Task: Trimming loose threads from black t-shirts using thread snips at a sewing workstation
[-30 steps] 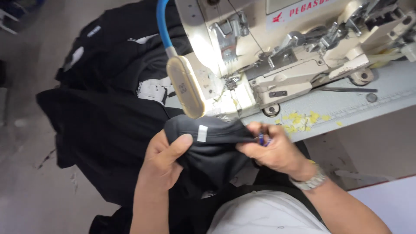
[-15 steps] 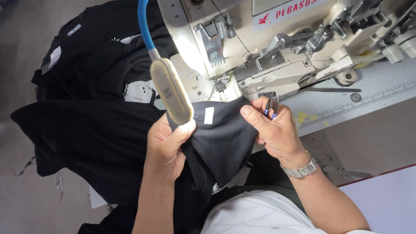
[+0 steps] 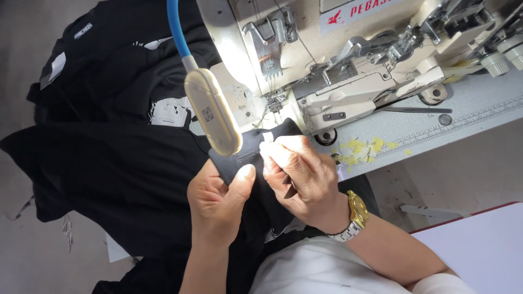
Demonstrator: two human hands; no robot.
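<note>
My left hand pinches a fold of black garment with the thumb on top, just below the lamp head. My right hand, wearing a gold wristwatch, grips the same fabric at a small white label, and a small dark tool pokes out under its fingers. The fabric edge lies right in front of the needle and presser foot of a cream industrial sewing machine.
An oval lamp on a blue flexible neck hangs over the work. More black garments are piled on the left. Yellow scraps and tweezers lie on the grey machine table. A white surface is at lower right.
Both hands have carried the black fabric up from my lap toward the needle. The white label moved from the left hand's side to under my right fingers.
</note>
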